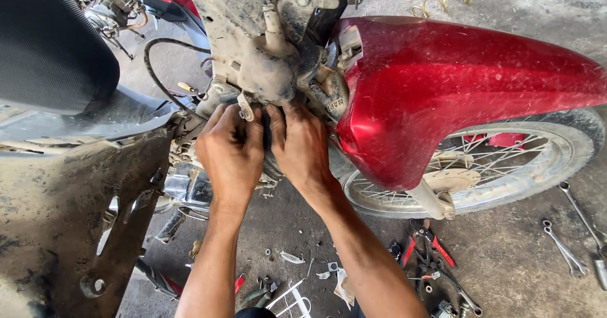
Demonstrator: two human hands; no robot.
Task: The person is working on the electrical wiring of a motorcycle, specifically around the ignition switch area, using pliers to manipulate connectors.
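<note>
- Head view: both hands press on a dark part under the grimy engine housing (269,65), beside the red fender (442,84).
- Left hand (231,153) and right hand (302,147) curl their fingers closed around it.
- It looks stiff, oily and slippery; gripping its edges seems best.
</note>
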